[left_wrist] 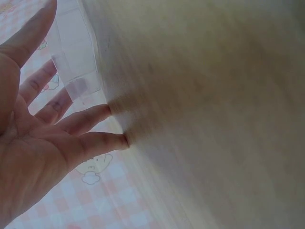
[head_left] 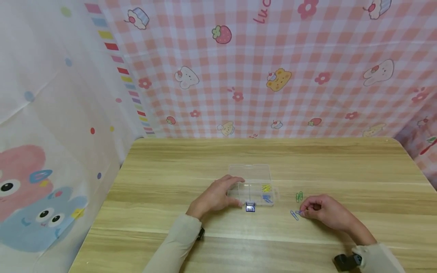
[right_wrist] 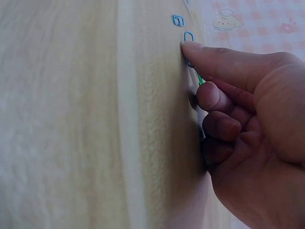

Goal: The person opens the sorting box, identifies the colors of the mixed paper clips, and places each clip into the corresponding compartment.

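Note:
A clear compartment box [head_left: 244,197] lies with its lid [head_left: 250,172] folded back. My left hand [head_left: 218,192] spans its left side, thumb at the front edge and fingers over the far part; the left wrist view shows those fingers [left_wrist: 90,119] straight and spread. Yellow paper clips [head_left: 266,188] and blue paper clips [head_left: 267,198] fill two right-hand compartments. My right hand [head_left: 327,213] pinches a blue paper clip [head_left: 298,212] between thumb and forefinger at the tabletop, other fingers curled. Another blue paper clip [head_left: 294,215] lies beside it, with green paper clips [head_left: 299,196] just behind.
A small blue-edged square item [head_left: 250,207] lies at the box's front edge. Everything rests on a wood-grain table [head_left: 170,163]. A pink checked cloth [head_left: 218,76] hangs along its back edge, and a white patterned cloth [head_left: 85,94] hangs at the left.

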`<act>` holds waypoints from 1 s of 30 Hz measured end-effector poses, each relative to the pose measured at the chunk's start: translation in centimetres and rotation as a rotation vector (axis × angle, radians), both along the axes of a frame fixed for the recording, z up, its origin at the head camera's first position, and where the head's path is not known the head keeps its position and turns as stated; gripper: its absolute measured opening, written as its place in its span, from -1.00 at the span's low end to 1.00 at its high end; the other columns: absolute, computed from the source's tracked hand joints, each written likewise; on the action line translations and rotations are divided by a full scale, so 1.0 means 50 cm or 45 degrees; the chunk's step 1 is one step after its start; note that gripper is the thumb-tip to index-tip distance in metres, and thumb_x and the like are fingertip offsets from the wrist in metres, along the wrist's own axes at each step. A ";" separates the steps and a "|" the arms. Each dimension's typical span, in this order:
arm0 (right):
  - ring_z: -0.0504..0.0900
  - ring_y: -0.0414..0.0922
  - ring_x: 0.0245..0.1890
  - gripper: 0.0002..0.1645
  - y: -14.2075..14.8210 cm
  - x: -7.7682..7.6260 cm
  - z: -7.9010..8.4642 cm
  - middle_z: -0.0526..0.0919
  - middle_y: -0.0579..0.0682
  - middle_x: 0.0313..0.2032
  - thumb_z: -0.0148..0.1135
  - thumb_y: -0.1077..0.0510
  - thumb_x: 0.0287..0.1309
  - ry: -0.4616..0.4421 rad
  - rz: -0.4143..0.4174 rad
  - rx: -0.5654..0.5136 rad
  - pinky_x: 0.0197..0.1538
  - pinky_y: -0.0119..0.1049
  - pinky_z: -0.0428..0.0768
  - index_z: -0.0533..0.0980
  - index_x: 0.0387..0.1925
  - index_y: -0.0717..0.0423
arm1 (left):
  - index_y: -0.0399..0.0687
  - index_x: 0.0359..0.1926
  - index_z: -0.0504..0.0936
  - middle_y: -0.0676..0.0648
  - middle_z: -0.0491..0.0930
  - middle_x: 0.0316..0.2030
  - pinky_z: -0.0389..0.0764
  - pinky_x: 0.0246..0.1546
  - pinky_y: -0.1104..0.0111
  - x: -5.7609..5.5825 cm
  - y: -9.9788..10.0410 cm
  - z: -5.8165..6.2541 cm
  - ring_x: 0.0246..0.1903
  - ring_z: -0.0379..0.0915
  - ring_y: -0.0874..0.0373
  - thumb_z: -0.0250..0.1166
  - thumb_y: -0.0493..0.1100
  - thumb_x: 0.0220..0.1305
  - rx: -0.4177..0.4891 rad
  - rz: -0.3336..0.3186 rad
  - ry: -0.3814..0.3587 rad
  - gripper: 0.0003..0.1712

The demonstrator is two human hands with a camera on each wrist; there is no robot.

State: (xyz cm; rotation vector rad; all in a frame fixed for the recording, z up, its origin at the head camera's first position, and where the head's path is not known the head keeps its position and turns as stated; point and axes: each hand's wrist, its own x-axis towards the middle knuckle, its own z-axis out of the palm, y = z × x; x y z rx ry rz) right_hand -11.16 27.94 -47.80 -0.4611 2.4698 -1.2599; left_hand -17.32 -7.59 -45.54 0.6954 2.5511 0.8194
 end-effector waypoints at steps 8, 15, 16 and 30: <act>0.40 -0.36 -0.48 -0.94 -0.001 0.001 -0.002 0.56 -0.15 -0.46 0.32 0.16 0.24 0.029 -0.004 0.014 -0.42 -0.43 0.43 0.63 -0.36 0.06 | 0.24 0.40 0.36 0.00 0.40 0.29 0.42 0.27 0.13 0.000 -0.001 -0.001 0.21 0.39 0.07 0.49 0.04 0.12 -0.017 0.002 -0.006 -0.17; 0.42 -0.36 -0.44 -0.94 -0.001 0.001 0.001 0.61 -0.15 -0.42 0.33 0.15 0.24 0.055 -0.031 0.052 -0.36 -0.44 0.45 0.64 -0.36 0.03 | 0.25 0.40 0.36 -0.01 0.41 0.28 0.43 0.26 0.13 -0.002 0.000 0.000 0.19 0.39 0.08 0.49 0.03 0.12 -0.013 0.004 -0.018 -0.17; 0.42 -0.36 -0.43 -0.94 -0.001 0.001 0.002 0.61 -0.15 -0.41 0.33 0.15 0.24 0.060 -0.036 0.058 -0.36 -0.44 0.46 0.65 -0.36 0.03 | 0.25 0.40 0.37 0.00 0.41 0.27 0.43 0.25 0.14 -0.002 0.001 0.001 0.18 0.40 0.08 0.49 0.03 0.12 -0.013 0.005 -0.018 -0.17; 0.46 -0.32 -0.40 -0.94 -0.002 -0.008 0.008 0.67 -0.03 -0.33 0.28 0.23 0.26 -0.023 -0.077 0.010 -0.34 -0.44 0.50 0.65 -0.32 0.11 | 0.26 0.40 0.37 0.01 0.43 0.26 0.47 0.21 0.17 -0.001 -0.002 0.000 0.13 0.42 0.13 0.49 0.04 0.12 -0.007 0.008 -0.010 -0.17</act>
